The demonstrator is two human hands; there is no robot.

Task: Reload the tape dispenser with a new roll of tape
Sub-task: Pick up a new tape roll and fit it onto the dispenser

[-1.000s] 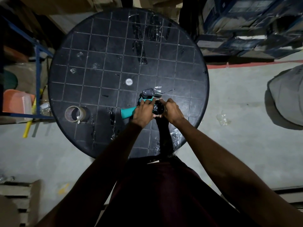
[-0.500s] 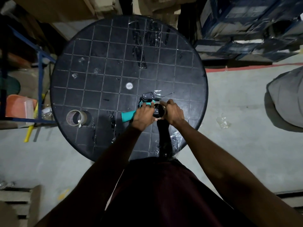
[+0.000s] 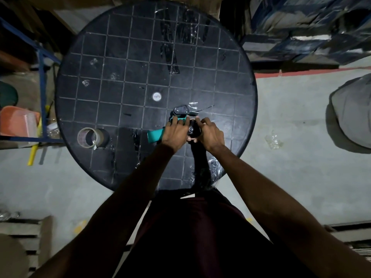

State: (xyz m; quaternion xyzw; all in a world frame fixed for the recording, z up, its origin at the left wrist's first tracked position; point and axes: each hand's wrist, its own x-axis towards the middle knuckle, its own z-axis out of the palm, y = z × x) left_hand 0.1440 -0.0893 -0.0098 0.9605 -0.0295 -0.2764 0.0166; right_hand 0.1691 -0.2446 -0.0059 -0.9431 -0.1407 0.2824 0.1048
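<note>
While the person stands at the near edge of the round black surface [image 3: 84,57], both hands work on the tape dispenser [image 3: 181,121], which lies near the right-centre of the grid top. The left hand [image 3: 174,134] covers the frame where the teal handle [image 3: 155,135] meets it, fingers curled over the body and pressing it down. The right hand [image 3: 210,133] has its fingers curled round the black hub [image 3: 193,131], where a roll would seat; no roll seems to sit on it, though the hands hide part of it. Just beyond the hands the black front guard sticks out, with a scrap of clear film at its far side.

Well apart to the left, near the surface's left edge, lies the tape roll [image 3: 90,137], flat and untouched.

The dispenser looks like stiff, light plastic, apt to slide on this slick top, so the handle is the sound hold, away from the cutter at the front. The roll should be light and rigid, its outer rim possibly sticky; pinching it through the core seems best.
</note>
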